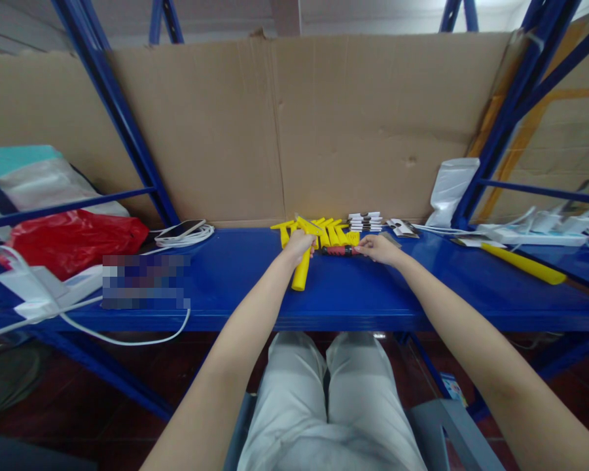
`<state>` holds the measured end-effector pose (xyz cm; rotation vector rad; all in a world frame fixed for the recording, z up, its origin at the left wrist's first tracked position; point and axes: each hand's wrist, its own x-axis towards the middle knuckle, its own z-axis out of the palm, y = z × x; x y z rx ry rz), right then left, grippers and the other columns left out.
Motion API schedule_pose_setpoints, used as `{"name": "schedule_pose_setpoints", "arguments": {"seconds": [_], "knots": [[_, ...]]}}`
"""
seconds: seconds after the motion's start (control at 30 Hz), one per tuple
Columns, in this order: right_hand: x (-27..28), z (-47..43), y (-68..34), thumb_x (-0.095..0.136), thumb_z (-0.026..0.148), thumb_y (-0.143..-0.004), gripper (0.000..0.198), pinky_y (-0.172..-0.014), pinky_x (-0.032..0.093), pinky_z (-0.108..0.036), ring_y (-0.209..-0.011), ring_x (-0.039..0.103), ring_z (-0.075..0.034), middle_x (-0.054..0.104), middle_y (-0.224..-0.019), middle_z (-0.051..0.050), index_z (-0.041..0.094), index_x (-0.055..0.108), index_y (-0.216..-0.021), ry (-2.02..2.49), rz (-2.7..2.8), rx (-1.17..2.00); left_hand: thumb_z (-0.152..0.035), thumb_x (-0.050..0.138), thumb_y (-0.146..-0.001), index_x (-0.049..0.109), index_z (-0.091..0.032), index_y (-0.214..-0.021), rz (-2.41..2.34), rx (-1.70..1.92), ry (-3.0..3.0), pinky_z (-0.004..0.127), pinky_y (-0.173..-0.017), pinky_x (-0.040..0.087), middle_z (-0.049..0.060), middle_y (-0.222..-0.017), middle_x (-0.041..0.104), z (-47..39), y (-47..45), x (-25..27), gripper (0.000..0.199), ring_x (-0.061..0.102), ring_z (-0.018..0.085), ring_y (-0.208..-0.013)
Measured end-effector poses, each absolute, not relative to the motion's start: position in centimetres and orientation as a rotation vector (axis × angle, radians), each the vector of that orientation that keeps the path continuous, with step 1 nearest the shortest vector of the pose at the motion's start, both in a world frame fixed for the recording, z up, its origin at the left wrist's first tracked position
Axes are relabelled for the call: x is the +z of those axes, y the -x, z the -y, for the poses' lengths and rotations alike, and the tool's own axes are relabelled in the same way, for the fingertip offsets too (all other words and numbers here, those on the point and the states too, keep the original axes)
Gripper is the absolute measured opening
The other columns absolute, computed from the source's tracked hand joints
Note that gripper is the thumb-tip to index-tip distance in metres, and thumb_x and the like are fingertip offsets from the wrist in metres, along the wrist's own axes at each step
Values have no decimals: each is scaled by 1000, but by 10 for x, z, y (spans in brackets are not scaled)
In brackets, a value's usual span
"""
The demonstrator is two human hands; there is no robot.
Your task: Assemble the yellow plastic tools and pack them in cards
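Observation:
My left hand [300, 242] is closed around a yellow scraper [300, 275], whose thick handle points down toward the table's front edge. The scraper's head shows above the hand, too small to make out well. Just to the right, a screwdriver with a red and black handle [341, 250] lies level over the blue tabletop. The fingers of my right hand [380, 248] pinch its right end; the tip is hidden or too small to see. Behind both hands several more yellow scrapers [334, 229] lie in a row.
Small white packs [364, 221] are stacked behind the right hand, near a white pouch [451, 190]. At right lie a long yellow handle [525, 263] and a power strip [535, 234]. A phone [179, 230], white cables and a red bag [73, 242] occupy the left. Cardboard [343, 131] walls the back.

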<state>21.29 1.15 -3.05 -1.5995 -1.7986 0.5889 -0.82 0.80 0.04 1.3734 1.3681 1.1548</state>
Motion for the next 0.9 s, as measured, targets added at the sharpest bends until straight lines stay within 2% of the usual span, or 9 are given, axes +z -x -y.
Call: {"name": "schedule_pose_setpoints", "arguments": {"seconds": [0.13,0.23,0.3,0.43,0.53,0.63,0.73,0.9], "knots": [[-26,-17,-221,56,17,-89,14,-55,45,-22,-53,56,-11,65,-65,-1,16,65,-78,1620,1843,359,0,48,-75,42,-19,-57,-1364,1158,-1385,19,-44,35,-5,-47,43,-9,8,-1,27,38,7,-39],[-21,-21,-234,53,14,-87,19,-71,51,-26,-75,67,-18,74,-81,-8,15,71,-84,1741,1828,70,0,48,-76,42,-19,-57,-1355,1162,-1390,19,-43,34,-5,-47,42,-10,8,-2,28,37,6,-38],[-18,-21,-244,50,14,-88,25,-82,52,-29,-91,69,-22,76,-97,-12,15,75,-93,1875,1767,-67,1,48,-76,41,-19,-56,-1349,1158,-1392,19,-44,35,-5,-47,41,-11,8,-3,28,38,7,-38],[-17,-18,-261,50,17,-89,35,-100,49,-42,-119,62,-28,69,-127,-12,22,76,-113,2106,1707,-128,0,48,-75,42,-19,-58,-1328,1152,-1400,20,-45,37,-5,-49,42,-13,8,-4,27,39,7,-40],[-21,-17,-267,53,18,-88,40,-109,42,-54,-132,52,-33,62,-140,-10,28,75,-120,2200,1747,-91,0,48,-75,42,-19,-59,-1319,1161,-1398,19,-42,34,-5,-49,43,-12,8,-4,26,38,7,-39],[-25,-18,-266,49,14,-88,47,-113,36,-60,-141,42,-34,53,-151,-8,31,72,-127,2252,1823,-19,0,47,-76,42,-20,-59,-1317,1167,-1393,19,-40,31,-5,-48,43,-10,7,-3,27,37,7,-38],[-27,-21,-262,47,13,-88,52,-115,31,-64,-146,35,-35,45,-157,-6,33,68,-132,2270,1882,-1,0,47,-78,43,-20,-60,-1318,1164,-1391,19,-40,31,-5,-47,42,-8,7,-2,27,37,7,-38],[-30,-25,-262,49,15,-86,53,-112,32,-67,-145,35,-38,48,-154,-9,32,67,-133,2235,1919,-42,-2,48,-79,45,-19,-61,-1336,1150,-1396,20,-42,34,-4,-49,44,-9,7,-1,25,40,8,-39]]}}
